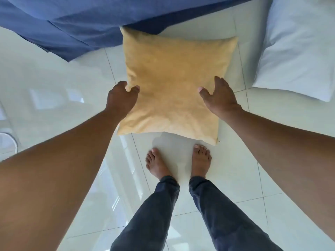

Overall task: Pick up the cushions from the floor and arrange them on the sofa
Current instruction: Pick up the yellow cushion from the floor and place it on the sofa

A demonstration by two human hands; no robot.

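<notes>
I have both hands on the yellow cushion point(172, 84). My left hand point(120, 98) pinches its left edge, thumb on top and fingers curled under the side. My right hand point(220, 98) presses the right edge with the thumb spread across the top face and the fingers wrapped down the side. The cushion sits between my hands, tilted slightly, its near corners just ahead of my bare feet point(178, 161); I cannot tell whether it is touching the floor point(54, 84) or just off it. Its far left corner meets the blue cloth point(72, 24) draped across the top of the view. A white cushion point(297, 51) lies on the tiles to the right, near but apart.
</notes>
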